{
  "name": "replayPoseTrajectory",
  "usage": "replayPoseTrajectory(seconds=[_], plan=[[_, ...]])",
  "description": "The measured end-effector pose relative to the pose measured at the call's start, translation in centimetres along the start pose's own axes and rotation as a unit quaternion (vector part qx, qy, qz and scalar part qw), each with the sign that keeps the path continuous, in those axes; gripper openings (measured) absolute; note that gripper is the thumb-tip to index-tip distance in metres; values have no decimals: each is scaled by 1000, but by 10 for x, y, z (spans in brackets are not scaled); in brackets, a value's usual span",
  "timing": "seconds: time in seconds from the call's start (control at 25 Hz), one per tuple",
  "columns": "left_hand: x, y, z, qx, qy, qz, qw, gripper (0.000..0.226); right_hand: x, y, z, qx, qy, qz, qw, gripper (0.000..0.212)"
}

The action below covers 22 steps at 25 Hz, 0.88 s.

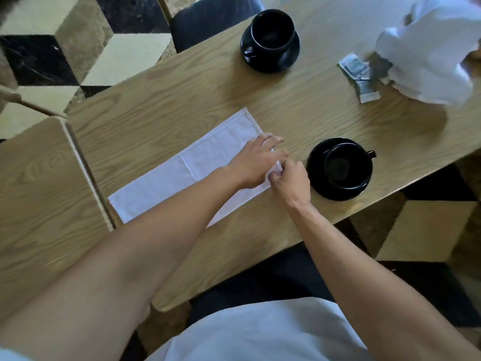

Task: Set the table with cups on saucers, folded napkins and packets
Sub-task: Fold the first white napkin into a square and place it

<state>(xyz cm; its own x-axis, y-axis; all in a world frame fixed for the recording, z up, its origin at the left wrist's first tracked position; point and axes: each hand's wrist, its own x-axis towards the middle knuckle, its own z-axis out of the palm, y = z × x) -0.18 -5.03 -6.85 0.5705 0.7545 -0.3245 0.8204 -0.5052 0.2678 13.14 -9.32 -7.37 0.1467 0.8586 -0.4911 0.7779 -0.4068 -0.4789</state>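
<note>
A white napkin (pixel 182 175) lies flat as a long strip on the wooden table (pixel 182 82). My left hand (pixel 256 161) rests palm down on its right end, fingers spread. My right hand (pixel 291 182) pinches that end's corner beside the left hand. Just right of my hands a black cup (pixel 347 165) stands on a black saucer (pixel 316 185). A second black cup (pixel 272 28) on its saucer (pixel 291 57) stands at the far side. Several packets (pixel 358 71) lie at the far right.
A bundle of white cloth (pixel 432 48) sits at the far right beside the packets. A second wooden table (pixel 39 204) adjoins on the left. A dark chair seat (pixel 208 19) is at the far edge. Patterned floor surrounds the tables.
</note>
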Motion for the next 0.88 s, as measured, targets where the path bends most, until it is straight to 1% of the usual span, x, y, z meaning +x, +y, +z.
replayPoseTrajectory(seconds=[0.08, 0.16, 0.24, 0.32, 0.44, 0.52, 0.56, 0.64, 0.72, 0.8, 0.88], plan=[[17, -6, -11, 62, -49, 40, 996, 47, -9, 0, -1, 43, 24, -35, 998, 15], [27, -19, -27, 99, -87, 62, 989, 33, -19, 0, -3, 101, 32, -35, 994, 18], [30, -40, -49, 131, -104, 72, 983, 27, -27, -1, -10, 164, 24, -31, 986, 21], [26, -67, -77, 155, -94, 67, 981, 24, -32, -6, -20, 230, 7, -35, 972, 20], [2, -104, -121, 97, -46, 34, 994, 14, -39, -23, -35, 315, -40, -56, 947, 16], [-26, -121, -147, 10, -9, -25, 1000, 11, -38, -40, -46, 350, -60, -81, 931, 15], [-43, -128, -158, -48, 17, -67, 996, 9, -37, -51, -51, 363, -68, -94, 924, 17], [-83, -141, -178, -168, 98, -143, 970, 7, -35, -77, -63, 389, -82, -130, 908, 15], [-127, -147, -195, -257, 201, -183, 927, 12, -35, -107, -78, 417, -96, -169, 888, 13], [-174, -144, -207, -332, 288, -215, 872, 9, -40, -136, -91, 429, -109, -214, 871, 8], [-214, -137, -212, -413, 368, -234, 800, 10, -49, -165, -102, 426, -120, -262, 858, 2]])
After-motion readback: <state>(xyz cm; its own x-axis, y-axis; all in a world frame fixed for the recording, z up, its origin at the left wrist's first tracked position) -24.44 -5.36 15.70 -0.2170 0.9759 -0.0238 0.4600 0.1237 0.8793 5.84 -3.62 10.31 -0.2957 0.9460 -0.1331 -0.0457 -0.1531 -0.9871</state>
